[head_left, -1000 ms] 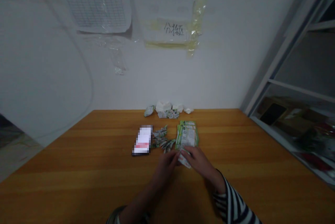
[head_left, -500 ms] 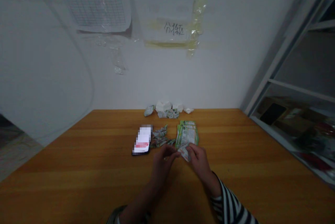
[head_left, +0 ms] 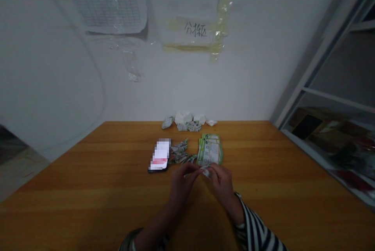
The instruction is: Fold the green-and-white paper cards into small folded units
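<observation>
My left hand and my right hand meet over the wooden table, both pinching one small folded paper piece between their fingertips. Just beyond the hands lies a stack of green-and-white printed sheets. To the left of that stack is a little heap of folded green-and-white pieces. My right arm wears a striped sleeve.
A phone with a lit screen lies left of the folded heap. Crumpled white and green scraps sit by the wall. Taped papers hang on the wall. A metal shelf unit with goods stands at the right.
Both hands have shifted slightly away from me, and the paper piece between them looks smaller and more tightly folded than a second ago.
</observation>
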A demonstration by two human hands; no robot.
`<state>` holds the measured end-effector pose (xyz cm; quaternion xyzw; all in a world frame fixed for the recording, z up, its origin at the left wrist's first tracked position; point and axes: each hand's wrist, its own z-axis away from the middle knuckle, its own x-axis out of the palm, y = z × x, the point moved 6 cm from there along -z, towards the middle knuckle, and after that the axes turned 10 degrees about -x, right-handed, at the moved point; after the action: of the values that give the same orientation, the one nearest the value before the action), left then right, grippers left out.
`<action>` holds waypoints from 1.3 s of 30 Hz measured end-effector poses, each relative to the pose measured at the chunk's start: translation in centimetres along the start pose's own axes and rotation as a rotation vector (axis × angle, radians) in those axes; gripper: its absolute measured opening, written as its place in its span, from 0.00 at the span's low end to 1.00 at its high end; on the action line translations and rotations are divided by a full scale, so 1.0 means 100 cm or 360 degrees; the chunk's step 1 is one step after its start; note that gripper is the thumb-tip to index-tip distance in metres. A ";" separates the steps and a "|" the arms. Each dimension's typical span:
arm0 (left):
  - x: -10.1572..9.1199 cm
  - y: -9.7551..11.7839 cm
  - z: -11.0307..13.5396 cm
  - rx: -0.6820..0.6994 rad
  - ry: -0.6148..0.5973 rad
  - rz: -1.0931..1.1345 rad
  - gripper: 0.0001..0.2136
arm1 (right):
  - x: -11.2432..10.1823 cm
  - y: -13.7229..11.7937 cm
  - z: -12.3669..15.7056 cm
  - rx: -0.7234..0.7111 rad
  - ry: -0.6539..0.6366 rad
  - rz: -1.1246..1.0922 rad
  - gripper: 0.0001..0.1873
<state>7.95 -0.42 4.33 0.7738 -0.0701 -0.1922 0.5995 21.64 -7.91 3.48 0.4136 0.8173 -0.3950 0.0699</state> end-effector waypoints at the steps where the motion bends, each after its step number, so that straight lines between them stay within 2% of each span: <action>1: 0.001 -0.002 -0.001 -0.0042 -0.0014 0.0040 0.06 | 0.000 -0.001 0.001 -0.0017 0.0017 0.0039 0.15; 5: 0.004 -0.008 -0.001 -0.0194 -0.0011 0.0202 0.08 | 0.000 -0.001 0.003 0.0043 0.0081 0.0034 0.15; 12: 0.012 -0.010 0.001 -0.0500 -0.0070 0.0817 0.18 | 0.005 0.003 0.004 0.0294 0.0182 -0.0216 0.17; 16: 0.015 -0.011 0.002 -0.0514 -0.0092 0.0917 0.21 | 0.007 0.005 0.006 0.0329 0.0207 -0.0280 0.17; 23: 0.012 -0.009 0.006 -0.0429 0.0024 0.1016 0.20 | 0.015 0.004 0.010 0.0396 0.0213 -0.0386 0.19; 27: 0.010 -0.010 0.006 -0.0411 0.0050 0.0973 0.16 | 0.018 0.003 0.012 0.0417 0.0213 -0.0430 0.19; 31: 0.012 -0.010 0.003 -0.0436 0.0014 0.0837 0.19 | 0.020 0.006 0.016 0.0446 0.0277 -0.0430 0.20; 35: 0.019 -0.009 0.004 -0.0401 -0.0138 0.0520 0.09 | 0.023 0.010 0.018 0.0478 0.0355 -0.0434 0.20; 39: 0.009 -0.013 0.002 -0.0323 -0.0025 0.0264 0.12 | 0.028 0.009 0.011 0.0362 0.0104 -0.0336 0.21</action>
<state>8.54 -0.54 2.87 0.6991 -0.1187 -0.1540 0.6881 20.24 -6.61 0.96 0.3432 0.8081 -0.4766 -0.0459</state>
